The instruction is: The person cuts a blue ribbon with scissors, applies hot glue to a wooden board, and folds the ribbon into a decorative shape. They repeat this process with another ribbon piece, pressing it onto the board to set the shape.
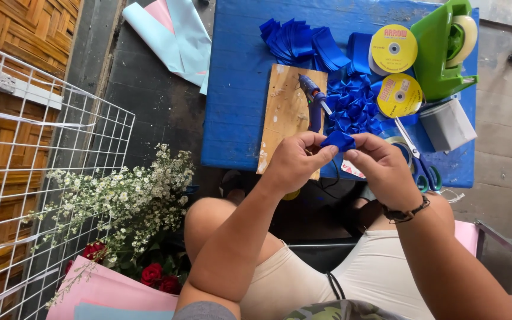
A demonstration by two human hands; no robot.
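Fingertips (330, 150) of the left hand (294, 163) and the right hand (380, 169) pinched a small folded piece of glossy blue ribbon (338, 140) between them, held above the near edge of the low blue wooden table (235, 95). Just beyond it lay a blue hot-glue gun (313, 95) on a pale wooden board (285, 112), beside a heap of folded blue ribbon petals (354, 106). Two yellow ribbon spools (393, 49), a green tape dispenser (442, 53) and blue-handled scissors (420, 166) sat to the right.

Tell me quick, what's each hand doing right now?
Left hand: closed, pinching the folded blue ribbon piece.
Right hand: closed, pinching the same ribbon piece.
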